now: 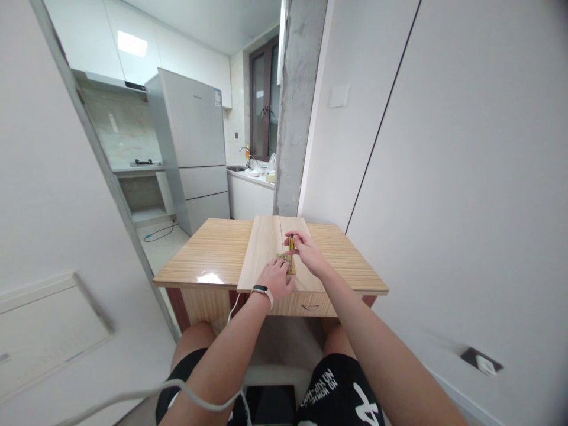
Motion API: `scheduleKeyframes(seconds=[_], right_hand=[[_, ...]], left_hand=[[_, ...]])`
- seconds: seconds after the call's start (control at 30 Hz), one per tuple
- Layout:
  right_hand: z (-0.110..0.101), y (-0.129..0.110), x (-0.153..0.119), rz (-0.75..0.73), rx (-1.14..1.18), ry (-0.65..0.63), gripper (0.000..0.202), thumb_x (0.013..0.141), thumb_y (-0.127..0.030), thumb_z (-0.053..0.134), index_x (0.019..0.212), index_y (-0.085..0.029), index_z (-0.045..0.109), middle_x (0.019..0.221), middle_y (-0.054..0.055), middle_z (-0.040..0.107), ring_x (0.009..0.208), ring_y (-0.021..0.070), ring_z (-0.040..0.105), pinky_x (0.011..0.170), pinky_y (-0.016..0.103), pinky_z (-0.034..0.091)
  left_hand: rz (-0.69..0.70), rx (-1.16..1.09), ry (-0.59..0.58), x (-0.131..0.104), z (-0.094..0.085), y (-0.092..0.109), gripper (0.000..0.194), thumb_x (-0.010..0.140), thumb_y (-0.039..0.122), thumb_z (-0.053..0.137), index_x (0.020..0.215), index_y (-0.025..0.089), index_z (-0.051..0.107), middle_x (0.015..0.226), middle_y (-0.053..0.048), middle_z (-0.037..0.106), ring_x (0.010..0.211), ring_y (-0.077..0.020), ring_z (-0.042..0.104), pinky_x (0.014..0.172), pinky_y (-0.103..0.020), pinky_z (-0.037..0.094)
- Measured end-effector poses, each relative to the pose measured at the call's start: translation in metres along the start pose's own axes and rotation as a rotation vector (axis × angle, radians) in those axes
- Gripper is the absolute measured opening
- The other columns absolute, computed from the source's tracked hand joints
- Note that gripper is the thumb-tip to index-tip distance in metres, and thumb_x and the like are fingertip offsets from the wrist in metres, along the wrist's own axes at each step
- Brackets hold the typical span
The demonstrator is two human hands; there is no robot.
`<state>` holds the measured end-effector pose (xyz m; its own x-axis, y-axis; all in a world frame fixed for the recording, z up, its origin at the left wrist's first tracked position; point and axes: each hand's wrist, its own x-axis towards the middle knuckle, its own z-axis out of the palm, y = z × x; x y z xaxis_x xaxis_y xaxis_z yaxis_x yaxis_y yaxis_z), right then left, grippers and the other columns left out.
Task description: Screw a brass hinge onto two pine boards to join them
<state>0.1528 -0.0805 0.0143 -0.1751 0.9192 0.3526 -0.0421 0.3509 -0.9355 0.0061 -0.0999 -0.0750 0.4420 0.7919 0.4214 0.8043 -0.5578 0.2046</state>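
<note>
My right hand [306, 253] is closed around the yellow-and-black handle of a screwdriver [291, 243], held nearly upright with its tip down at a brass-coloured hinge [291, 267]. Underneath, two pale wooden boards [261, 248] lie side by side with a thin seam between them. Bent fingers of my left hand [276, 278] press on the hinge and cover part of it. A dark-faced band is on that wrist. Whether a screw sits under the screwdriver tip is too small to tell.
The boards rest across a wood-grain table [208, 251] with a drawer [306, 305] facing me. A white cable [177, 384] crosses my left forearm. Walls stand close on both sides. Beyond the table are a grey fridge [195, 130] and a kitchen counter [252, 189].
</note>
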Motion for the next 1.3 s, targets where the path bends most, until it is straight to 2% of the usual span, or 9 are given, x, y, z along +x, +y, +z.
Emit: scheduleKeyframes(seconds=[0.1, 0.3, 0.53, 0.67, 0.77, 0.87, 1.03, 1.17, 1.3], right_hand=[[-0.0001, 0.0007, 0.0011, -0.004, -0.012, 0.033, 0.042, 0.086, -0.062, 0.066, 0.104, -0.024, 0.065, 0.096, 0.005, 0.067, 0.097, 0.0200, 0.064, 0.074, 0.035, 0.061], [0.0033, -0.0043, -0.0013, 0.014, 0.000, 0.067, 0.039, 0.081, -0.055, 0.074, 0.097, -0.023, 0.059, 0.111, 0.008, 0.071, 0.109, 0.0222, 0.066, 0.077, 0.036, 0.062], [0.0088, -0.0050, -0.0010, 0.017, -0.005, 0.167, 0.047, 0.076, -0.053, 0.080, 0.092, -0.024, 0.048, 0.093, 0.004, 0.072, 0.097, 0.0220, 0.070, 0.071, 0.034, 0.061], [0.0068, -0.0025, -0.0014, -0.020, -0.014, 0.101, 0.045, 0.079, -0.057, 0.076, 0.101, -0.024, 0.054, 0.091, 0.002, 0.070, 0.094, 0.0199, 0.068, 0.071, 0.033, 0.061], [0.0036, -0.0020, -0.0025, -0.008, 0.002, 0.020, 0.046, 0.085, -0.064, 0.067, 0.109, -0.024, 0.063, 0.096, 0.004, 0.068, 0.096, 0.0192, 0.065, 0.078, 0.036, 0.061], [0.0007, -0.0015, -0.0021, 0.007, 0.028, -0.024, 0.048, 0.086, -0.066, 0.065, 0.111, -0.025, 0.067, 0.098, 0.004, 0.067, 0.096, 0.0187, 0.064, 0.081, 0.037, 0.061], [-0.0008, 0.0003, 0.0015, 0.009, -0.013, 0.022, 0.043, 0.085, -0.063, 0.068, 0.104, -0.024, 0.065, 0.096, 0.004, 0.067, 0.097, 0.0197, 0.064, 0.076, 0.036, 0.062], [0.0010, -0.0021, 0.0019, -0.005, -0.040, 0.062, 0.039, 0.082, -0.058, 0.072, 0.097, -0.022, 0.064, 0.102, 0.006, 0.070, 0.103, 0.0214, 0.065, 0.073, 0.035, 0.063], [0.0038, -0.0057, -0.0002, 0.001, -0.043, 0.109, 0.039, 0.077, -0.052, 0.079, 0.090, -0.021, 0.060, 0.103, 0.007, 0.071, 0.099, 0.0210, 0.067, 0.071, 0.034, 0.063]], left_hand=[[0.007, -0.004, 0.006, -0.0002, 0.0004, -0.0004, 0.038, 0.091, 0.039, 0.056, 0.124, 0.020, 0.061, 0.126, -0.014, 0.062, 0.119, -0.0317, 0.052, 0.102, -0.046, 0.044], [-0.003, 0.004, -0.014, -0.0002, 0.0000, -0.0001, 0.039, 0.092, 0.041, 0.055, 0.124, 0.021, 0.061, 0.127, -0.014, 0.062, 0.121, -0.0320, 0.052, 0.102, -0.047, 0.044], [-0.002, 0.021, -0.022, 0.0003, 0.0006, -0.0002, 0.040, 0.092, 0.041, 0.055, 0.125, 0.020, 0.060, 0.128, -0.014, 0.061, 0.121, -0.0319, 0.051, 0.103, -0.047, 0.043], [0.000, 0.019, -0.006, 0.0001, 0.0014, -0.0009, 0.039, 0.091, 0.040, 0.056, 0.125, 0.021, 0.060, 0.126, -0.013, 0.062, 0.119, -0.0316, 0.052, 0.101, -0.045, 0.044], [0.005, 0.019, 0.003, -0.0001, 0.0024, -0.0017, 0.037, 0.091, 0.039, 0.056, 0.123, 0.021, 0.061, 0.125, -0.013, 0.062, 0.119, -0.0314, 0.052, 0.101, -0.045, 0.044], [0.011, 0.023, 0.004, -0.0002, 0.0032, -0.0021, 0.038, 0.092, 0.040, 0.055, 0.124, 0.021, 0.060, 0.126, -0.013, 0.062, 0.119, -0.0314, 0.052, 0.101, -0.045, 0.044], [0.005, 0.019, 0.003, -0.0002, 0.0041, -0.0023, 0.039, 0.092, 0.040, 0.056, 0.125, 0.021, 0.060, 0.126, -0.013, 0.062, 0.120, -0.0317, 0.052, 0.101, -0.046, 0.044], [0.005, 0.014, -0.003, -0.0001, 0.0048, -0.0028, 0.038, 0.092, 0.040, 0.056, 0.125, 0.021, 0.060, 0.127, -0.013, 0.062, 0.120, -0.0317, 0.052, 0.101, -0.046, 0.044], [0.010, 0.019, -0.007, 0.0001, 0.0047, -0.0026, 0.039, 0.092, 0.041, 0.055, 0.125, 0.021, 0.060, 0.127, -0.014, 0.061, 0.120, -0.0318, 0.051, 0.101, -0.046, 0.044]])
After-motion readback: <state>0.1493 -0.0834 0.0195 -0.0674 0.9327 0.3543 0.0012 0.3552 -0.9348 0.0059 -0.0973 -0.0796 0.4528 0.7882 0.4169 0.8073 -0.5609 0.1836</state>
